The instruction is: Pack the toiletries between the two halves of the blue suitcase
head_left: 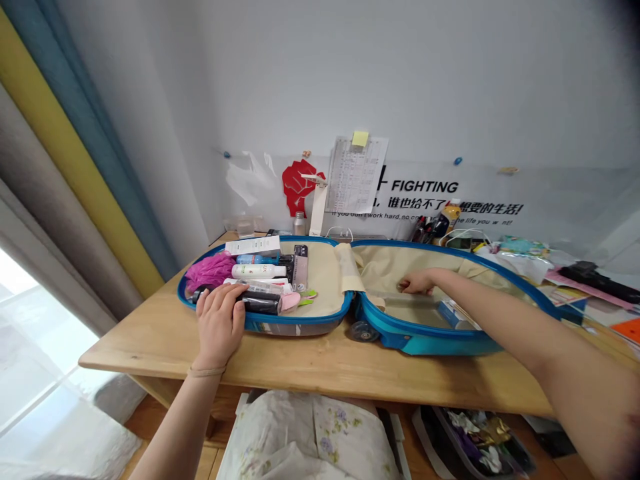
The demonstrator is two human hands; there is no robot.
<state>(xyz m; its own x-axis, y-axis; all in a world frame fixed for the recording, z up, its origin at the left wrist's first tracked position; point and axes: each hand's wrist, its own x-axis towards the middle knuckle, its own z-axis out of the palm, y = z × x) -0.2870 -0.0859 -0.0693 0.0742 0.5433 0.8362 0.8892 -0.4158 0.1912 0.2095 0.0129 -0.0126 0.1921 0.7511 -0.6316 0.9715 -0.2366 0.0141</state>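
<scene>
An opened blue suitcase [295, 324] with a beige lining lies across the wooden table. My left hand [220, 323] rests over the near rim of its left half, fingers spread across a black bottle [263, 303]. Beside that bottle are a purple bath puff [210, 270], a white bottle [257, 271], a blue tube [255, 259], a white box [253, 246] and a pink item [290, 301] by green clips. My right hand [419, 283] reaches inside the right half with curled fingers; whatever they pinch is unclear. A blue and white box [455, 313] lies nearer me there.
The wooden table [310, 363] carries a white lamp [318, 207], an orange-capped bottle [450, 215] and pens along the wall. Papers and a black object [597, 279] lie at the right. Below stands a bin [480, 440] of wrappers. Curtains [75, 133] hang at the left.
</scene>
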